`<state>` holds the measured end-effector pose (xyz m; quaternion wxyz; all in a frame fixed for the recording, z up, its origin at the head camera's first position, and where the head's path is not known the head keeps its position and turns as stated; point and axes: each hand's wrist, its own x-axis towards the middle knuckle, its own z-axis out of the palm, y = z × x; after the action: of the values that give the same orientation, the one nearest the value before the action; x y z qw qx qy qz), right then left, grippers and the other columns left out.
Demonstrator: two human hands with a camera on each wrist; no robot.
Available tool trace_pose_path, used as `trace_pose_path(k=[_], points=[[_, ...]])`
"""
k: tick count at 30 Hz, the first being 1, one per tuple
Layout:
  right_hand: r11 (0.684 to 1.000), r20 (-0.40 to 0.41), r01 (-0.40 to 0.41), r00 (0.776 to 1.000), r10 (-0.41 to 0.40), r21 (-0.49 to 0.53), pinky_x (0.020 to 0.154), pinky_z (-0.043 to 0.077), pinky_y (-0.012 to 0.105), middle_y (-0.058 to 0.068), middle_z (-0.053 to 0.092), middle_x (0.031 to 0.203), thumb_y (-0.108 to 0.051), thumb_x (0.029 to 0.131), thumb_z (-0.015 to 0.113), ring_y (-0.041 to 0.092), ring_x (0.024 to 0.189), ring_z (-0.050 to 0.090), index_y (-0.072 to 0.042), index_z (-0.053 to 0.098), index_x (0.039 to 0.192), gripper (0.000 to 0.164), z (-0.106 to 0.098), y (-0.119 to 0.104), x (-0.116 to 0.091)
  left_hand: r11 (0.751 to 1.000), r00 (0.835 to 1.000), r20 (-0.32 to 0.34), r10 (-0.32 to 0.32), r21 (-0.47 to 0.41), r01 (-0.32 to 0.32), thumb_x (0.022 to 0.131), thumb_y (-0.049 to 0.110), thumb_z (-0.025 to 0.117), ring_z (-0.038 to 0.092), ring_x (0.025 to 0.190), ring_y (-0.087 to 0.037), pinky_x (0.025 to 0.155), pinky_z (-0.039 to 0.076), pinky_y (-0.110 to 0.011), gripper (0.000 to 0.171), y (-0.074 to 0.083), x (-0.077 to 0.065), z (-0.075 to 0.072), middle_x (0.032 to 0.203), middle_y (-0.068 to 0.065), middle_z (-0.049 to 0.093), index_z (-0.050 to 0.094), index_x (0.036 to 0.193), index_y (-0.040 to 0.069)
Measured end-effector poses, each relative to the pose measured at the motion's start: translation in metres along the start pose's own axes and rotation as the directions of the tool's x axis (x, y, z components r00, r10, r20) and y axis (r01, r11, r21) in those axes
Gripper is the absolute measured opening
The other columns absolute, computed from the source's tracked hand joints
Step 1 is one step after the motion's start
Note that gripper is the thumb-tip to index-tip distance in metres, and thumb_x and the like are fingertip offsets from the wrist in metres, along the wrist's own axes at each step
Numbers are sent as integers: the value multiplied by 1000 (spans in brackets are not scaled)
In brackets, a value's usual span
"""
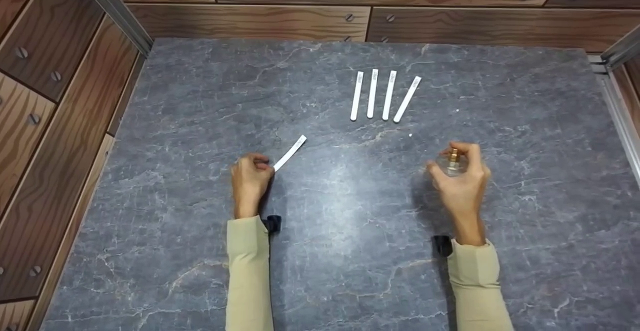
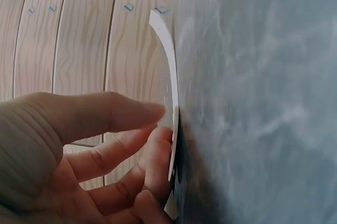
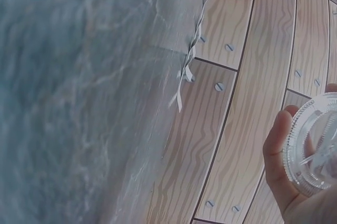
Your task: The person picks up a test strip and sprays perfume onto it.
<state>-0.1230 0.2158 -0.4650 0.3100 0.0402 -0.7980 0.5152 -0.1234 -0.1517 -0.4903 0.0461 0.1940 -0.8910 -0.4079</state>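
Observation:
Over the right side of the table, my right hand (image 1: 464, 185) grips a clear glass perfume bottle (image 1: 453, 166) with a gold-coloured spray top. The right wrist view shows the bottle's round, ribbed base (image 3: 301, 153) and a thin tube inside. My left hand (image 1: 249, 177), at left of centre, is at the near end of a white paper test strip (image 1: 291, 153). From the left wrist, the strip (image 2: 171, 61) curves, its far end bent up off the table. Thumb and bent fingers are right beside its near part; whether they pinch it cannot be made out.
Several more white strips (image 1: 372, 93) lie fanned out toward the back of the grey marbled table (image 1: 200, 101). Wood-patterned panels (image 1: 250, 21) border the table at the back and left. Metal rails (image 1: 622, 121) run along the sides. A tiny white speck (image 1: 410, 135) lies near the strips.

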Motion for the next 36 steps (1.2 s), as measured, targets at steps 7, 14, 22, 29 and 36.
trace_pose_path(k=[7, 14, 22, 29, 36], points=[[1000, 1, -10, 1000, 10, -6, 73, 50, 13, 23, 68, 87, 21, 67, 78, 3, 80, 59, 16, 59, 102, 41, 1, 1, 0, 993, 1000, 17, -6, -115, 8, 85, -5, 62, 72, 87, -30, 75, 54, -33, 19, -8, 3, -10, 90, -14, 76, 75, 99, -4], [1000, -4, -6, 1000, 6, -18, 74, 48, 13, 26, 68, 86, 24, 65, 77, 1, 80, 58, 17, 59, 102, 41, 2, 4, 1, 989, 992, 125, -33, -142, 51, 75, -11, 75, 70, 84, -26, 76, 56, -30, 28, -8, 3, -13, 90, -13, 74, 73, 101, -5], [999, 3, -14, 1000, 14, -33, 73, 48, 13, 22, 70, 87, 18, 67, 79, 1, 80, 58, 14, 61, 103, 41, 2, 0, -1, 1000, 991, 137, -11, -3, 11, 70, -11, 75, 71, 85, -29, 84, 56, -44, 32, -2, 1, -11, 86, -12, 75, 75, 101, -3], [999, 4, -12, 1000, 12, -38, 74, 48, 13, 23, 70, 88, 20, 67, 78, 1, 81, 58, 15, 60, 103, 40, 1, 0, 0, 998, 989, 137, 50, 19, -53, 75, -7, 66, 68, 78, -28, 73, 55, -38, 23, -3, 0, -6, 80, -10, 73, 76, 96, -2], [999, -14, -14, 1000, 14, -33, 71, 47, 11, 28, 67, 86, 23, 65, 75, 1, 80, 57, 17, 58, 102, 41, 4, 2, -1, 986, 977, 168, 134, -123, -114, 84, -5, 72, 58, 63, -10, 61, 48, -23, 10, 11, -7, 4, 75, -9, 70, 75, 93, -8]])
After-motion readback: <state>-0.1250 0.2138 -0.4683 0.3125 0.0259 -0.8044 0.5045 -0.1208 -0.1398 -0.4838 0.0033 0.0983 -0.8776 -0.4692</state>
